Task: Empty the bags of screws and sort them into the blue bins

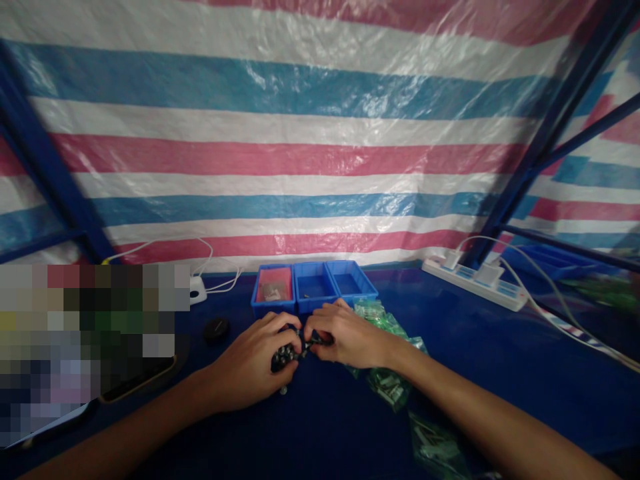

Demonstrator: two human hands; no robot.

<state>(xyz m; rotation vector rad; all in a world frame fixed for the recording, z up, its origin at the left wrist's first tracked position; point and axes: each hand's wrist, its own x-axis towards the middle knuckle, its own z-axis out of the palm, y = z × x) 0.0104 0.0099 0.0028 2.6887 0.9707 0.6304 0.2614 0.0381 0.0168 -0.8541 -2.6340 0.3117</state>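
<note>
1. Screws (284,356) lie on the counter (320,427), before the bins (316,283).
2. Left hand (257,360): grip curled around them.
3. Right hand (345,335): grip curled beside it, fingertips at more screws.

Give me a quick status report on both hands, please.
Left hand curled around small metal parts; right hand at their edge; green packets close beside it.
</note>
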